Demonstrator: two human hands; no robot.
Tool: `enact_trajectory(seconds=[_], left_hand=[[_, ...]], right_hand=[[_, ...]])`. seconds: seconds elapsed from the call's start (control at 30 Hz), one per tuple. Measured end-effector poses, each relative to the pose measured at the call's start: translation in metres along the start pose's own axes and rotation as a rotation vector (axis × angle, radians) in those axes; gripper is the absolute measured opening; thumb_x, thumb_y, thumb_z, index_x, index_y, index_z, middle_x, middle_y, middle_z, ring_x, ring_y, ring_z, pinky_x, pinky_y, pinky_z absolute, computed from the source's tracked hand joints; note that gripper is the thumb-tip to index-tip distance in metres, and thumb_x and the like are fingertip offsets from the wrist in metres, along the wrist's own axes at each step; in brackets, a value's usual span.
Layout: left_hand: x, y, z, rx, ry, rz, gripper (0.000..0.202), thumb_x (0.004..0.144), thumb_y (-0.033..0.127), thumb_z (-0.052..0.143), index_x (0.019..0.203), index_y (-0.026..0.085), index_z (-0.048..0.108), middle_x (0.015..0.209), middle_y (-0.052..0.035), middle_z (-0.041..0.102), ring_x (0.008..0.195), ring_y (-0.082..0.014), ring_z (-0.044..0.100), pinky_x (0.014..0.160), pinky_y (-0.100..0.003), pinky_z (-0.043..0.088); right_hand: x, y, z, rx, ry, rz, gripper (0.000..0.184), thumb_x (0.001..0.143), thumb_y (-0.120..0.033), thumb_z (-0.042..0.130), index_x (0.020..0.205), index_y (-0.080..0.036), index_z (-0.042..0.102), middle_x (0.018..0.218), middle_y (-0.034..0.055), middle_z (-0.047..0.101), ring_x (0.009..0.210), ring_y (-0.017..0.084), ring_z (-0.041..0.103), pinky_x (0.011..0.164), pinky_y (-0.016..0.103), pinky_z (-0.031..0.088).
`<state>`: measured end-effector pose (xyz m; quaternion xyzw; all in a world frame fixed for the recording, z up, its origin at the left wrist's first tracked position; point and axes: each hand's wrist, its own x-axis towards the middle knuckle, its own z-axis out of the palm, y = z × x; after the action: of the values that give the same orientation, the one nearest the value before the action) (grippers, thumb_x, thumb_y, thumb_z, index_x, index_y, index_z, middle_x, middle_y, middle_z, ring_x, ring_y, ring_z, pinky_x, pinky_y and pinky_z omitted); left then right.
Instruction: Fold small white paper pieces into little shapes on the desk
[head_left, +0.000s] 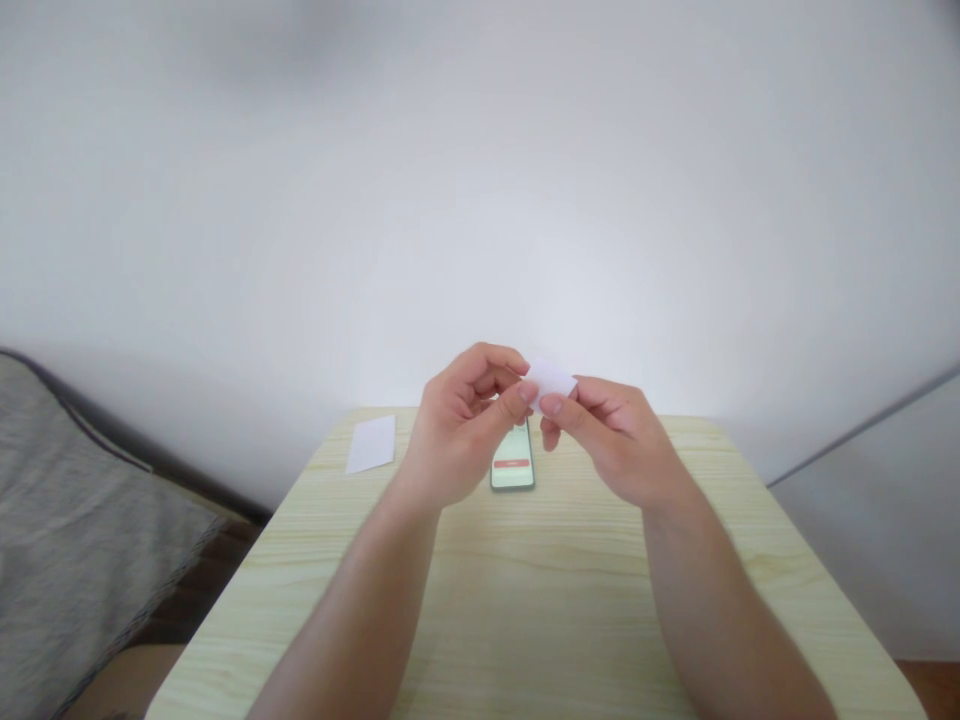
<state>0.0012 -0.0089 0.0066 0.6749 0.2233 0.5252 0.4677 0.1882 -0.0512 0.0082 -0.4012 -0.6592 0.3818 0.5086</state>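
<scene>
Two hands, one article between them.

Item 1: small white slip of paper (551, 380). We pinched its left end between the thumb and forefinger of our left hand (461, 425) and its right end in the same way with our right hand (607, 440). Both grips were closed on the slip. We held it in the air above the far part of the table, probably so each end stayed under control.

Item 2: slim dark-edged smartphone with a lit screen and a red bar (513, 470). It lay flat and face up on the pale wood-grain table (525, 600), just below the hands, where we judged it readable.

Item 3: white rectangular paper sheet (371, 443), flat near the far left corner, well apart from both hands.

Item 4: grey woven fabric (75, 520), to the left, off the table.
</scene>
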Motion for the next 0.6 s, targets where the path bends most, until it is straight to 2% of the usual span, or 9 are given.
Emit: enact_trajectory(seconds=[0.1, 0.17, 0.23, 0.27, 0.33, 0.43, 0.6], left_hand=[[0.0002, 0.0005, 0.001, -0.035, 0.035, 0.023, 0.025, 0.092, 0.031, 0.079, 0.113, 0.023, 0.066, 0.078, 0.0007, 0.068, 0.069, -0.014, 0.064, 0.065, -0.028, 0.052], [0.0004, 0.0011, 0.001, -0.01, 0.051, 0.04, 0.018, 0.092, 0.03, 0.078, 0.105, 0.021, 0.069, 0.079, -0.0006, 0.067, 0.071, -0.0141, 0.065, 0.066, -0.028, 0.054], [0.0006, 0.0022, 0.0007, 0.005, 0.054, 0.041, 0.012, 0.093, 0.029, 0.077, 0.098, 0.019, 0.072, 0.08, -0.0018, 0.067, 0.072, -0.0138, 0.064, 0.066, -0.028, 0.053], [0.0007, 0.0028, 0.0004, 0.005, 0.047, 0.034, 0.01, 0.094, 0.028, 0.076, 0.096, 0.019, 0.072, 0.08, -0.002, 0.067, 0.072, -0.0135, 0.063, 0.066, -0.028, 0.053], [0.0006, 0.0043, -0.0003, -0.012, 0.029, 0.022, 0.007, 0.095, 0.025, 0.074, 0.097, 0.019, 0.073, 0.079, -0.0017, 0.067, 0.072, -0.0131, 0.063, 0.067, -0.027, 0.052], [-0.0001, 0.0058, -0.0017, -0.052, -0.003, 0.005, 0.007, 0.094, 0.024, 0.074, 0.098, 0.019, 0.074, 0.08, -0.0023, 0.067, 0.074, -0.0141, 0.064, 0.069, -0.028, 0.053], [-0.0024, 0.0053, -0.0048, -0.086, -0.047, 0.02, 0.02, 0.086, 0.026, 0.082, 0.103, 0.018, 0.073, 0.092, -0.007, 0.069, 0.081, -0.0177, 0.065, 0.07, -0.03, 0.053]], right_hand=[[0.0, 0.0022, -0.0034, 0.042, -0.003, -0.003, 0.032, 0.099, -0.048, 0.07, 0.083, -0.02, 0.073, 0.081, 0.0024, 0.073, 0.075, 0.016, 0.066, 0.07, 0.031, 0.053], [0.0001, 0.0033, -0.006, 0.127, 0.014, -0.047, 0.019, 0.097, -0.041, 0.074, 0.102, -0.024, 0.073, 0.087, 0.0009, 0.075, 0.078, 0.017, 0.07, 0.074, 0.032, 0.057], [-0.0002, 0.0038, -0.0084, 0.203, 0.039, -0.102, 0.033, 0.093, -0.033, 0.079, 0.123, -0.029, 0.067, 0.094, -0.0005, 0.076, 0.082, 0.017, 0.073, 0.079, 0.034, 0.059], [-0.0005, 0.0038, -0.0093, 0.218, 0.051, -0.128, 0.04, 0.091, -0.03, 0.081, 0.127, -0.031, 0.064, 0.098, -0.0004, 0.076, 0.084, 0.018, 0.073, 0.08, 0.035, 0.06], [-0.0015, 0.0033, -0.0103, 0.196, 0.071, -0.155, 0.037, 0.089, -0.027, 0.083, 0.122, -0.029, 0.068, 0.099, 0.0012, 0.077, 0.087, 0.019, 0.074, 0.079, 0.035, 0.06], [-0.0036, 0.0008, -0.0103, 0.134, 0.094, -0.137, 0.019, 0.089, -0.029, 0.083, 0.106, -0.025, 0.076, 0.091, 0.0025, 0.076, 0.083, 0.019, 0.073, 0.076, 0.034, 0.058], [-0.0057, -0.0051, -0.0105, 0.109, 0.098, -0.067, 0.014, 0.09, -0.029, 0.082, 0.102, -0.025, 0.078, 0.088, 0.0019, 0.076, 0.082, 0.019, 0.071, 0.076, 0.034, 0.058]])
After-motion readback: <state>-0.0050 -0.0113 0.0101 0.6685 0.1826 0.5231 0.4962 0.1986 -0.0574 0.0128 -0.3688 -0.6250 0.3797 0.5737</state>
